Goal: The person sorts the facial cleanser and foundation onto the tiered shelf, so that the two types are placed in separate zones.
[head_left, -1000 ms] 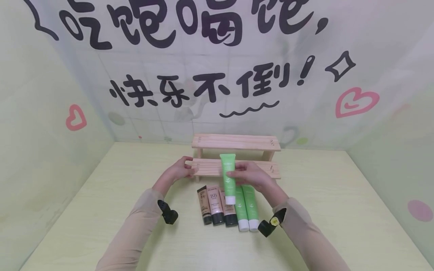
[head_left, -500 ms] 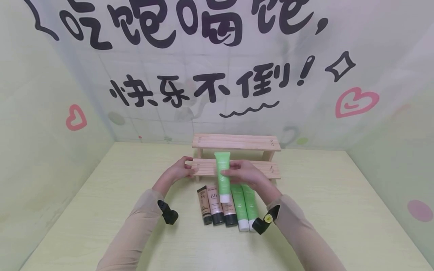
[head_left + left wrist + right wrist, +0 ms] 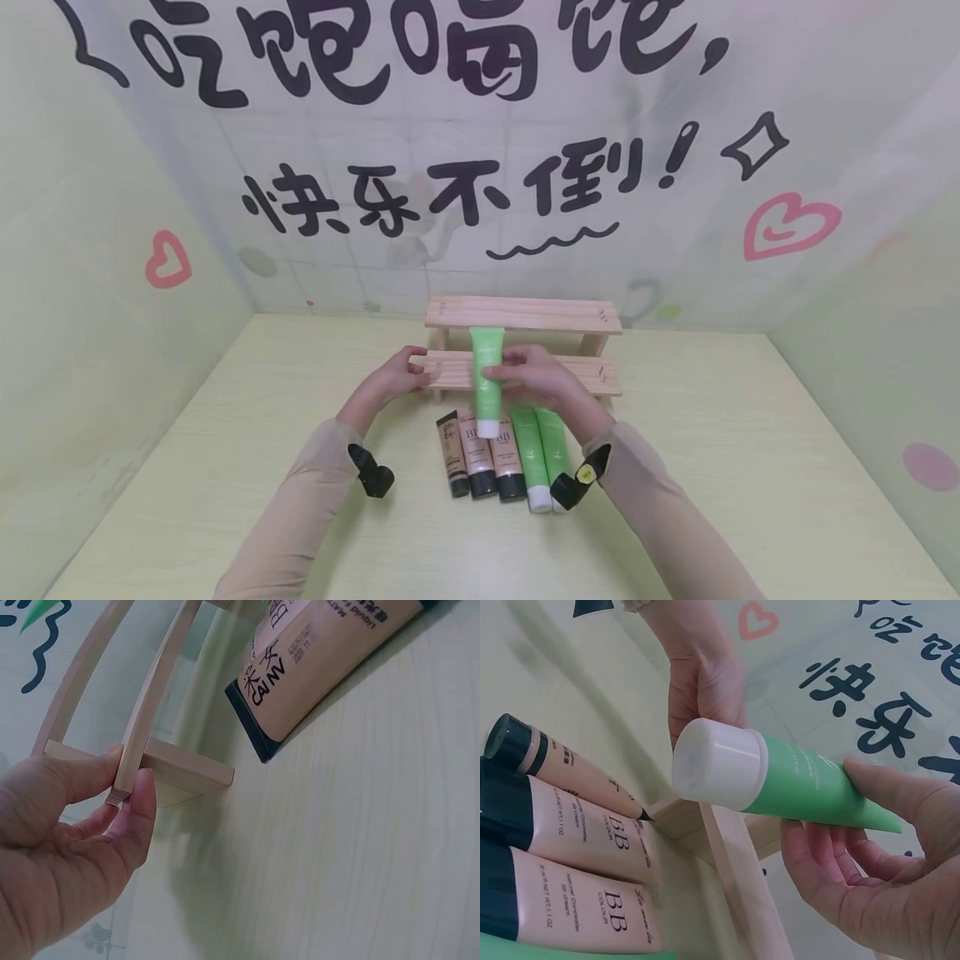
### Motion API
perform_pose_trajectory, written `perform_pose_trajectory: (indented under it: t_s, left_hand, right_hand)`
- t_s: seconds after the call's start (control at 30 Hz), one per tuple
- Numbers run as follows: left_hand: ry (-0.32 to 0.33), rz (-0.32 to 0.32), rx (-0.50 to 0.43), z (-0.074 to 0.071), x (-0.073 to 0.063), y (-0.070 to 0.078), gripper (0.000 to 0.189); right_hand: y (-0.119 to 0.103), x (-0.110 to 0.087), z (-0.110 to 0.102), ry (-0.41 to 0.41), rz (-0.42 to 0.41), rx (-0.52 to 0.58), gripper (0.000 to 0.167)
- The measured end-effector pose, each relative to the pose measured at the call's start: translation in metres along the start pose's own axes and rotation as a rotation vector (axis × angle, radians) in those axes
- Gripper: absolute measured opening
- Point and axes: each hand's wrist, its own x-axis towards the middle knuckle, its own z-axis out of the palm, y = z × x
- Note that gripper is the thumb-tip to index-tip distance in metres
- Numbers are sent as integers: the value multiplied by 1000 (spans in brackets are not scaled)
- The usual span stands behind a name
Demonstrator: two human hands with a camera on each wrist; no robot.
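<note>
My right hand (image 3: 543,377) grips a green tube (image 3: 488,379) with a white cap, thumb on one face and fingers behind. Held cap down, the tube overlaps the lower step of a two-step wooden rack (image 3: 555,367) in the head view. At the rack's left end my left hand (image 3: 82,832) pinches the lower step (image 3: 150,705) between thumb and fingers. In front of the rack lie a tan tube (image 3: 452,454), two pink BB cream tubes (image 3: 477,458) with black caps, and two more green tubes (image 3: 532,458), side by side.
The rack's upper step (image 3: 525,312) stands behind, near the back wall (image 3: 345,275) printed with large black characters. Side walls flank the pale wooden table (image 3: 225,467). Each wrist carries a small black camera (image 3: 371,471).
My right hand has carried the green tube leftward and slightly up, away from the lying tubes and toward the rack's left half. The left hand keeps its place on the rack.
</note>
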Motion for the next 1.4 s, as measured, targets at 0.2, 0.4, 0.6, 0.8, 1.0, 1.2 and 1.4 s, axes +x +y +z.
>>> perform_pose_trajectory:
  t_s: [0.2,0.4,0.6,0.8,1.0,1.2,1.4]
  left_hand:
    - [6,-6,11,-1,-1,1,62]
    - [4,2,2,-3,-1,0,62]
    - [-9,14,-25,-4,1,-2,62]
    - [-14,14,-29,-4,1,-3,63]
    - [-16,10,-27,-3,-1,-2,62]
    - [-14,7,-16,-2,-2,-2,63]
    - [-14,7,-14,-2,-3,-2,62]
  right_hand:
    - [-8,3,2,-18,-22,14,56]
    - [-12,6,3,-22,-32,10,51]
    - [-18,9,3,-26,-41,6,52]
    - [-27,12,4,-23,-39,-3,53]
    - [-33,16,4,-26,-52,0,53]
    - [-38,19,4,-23,-59,8,50]
    - [-44,22,3,-4,-74,-29,51]
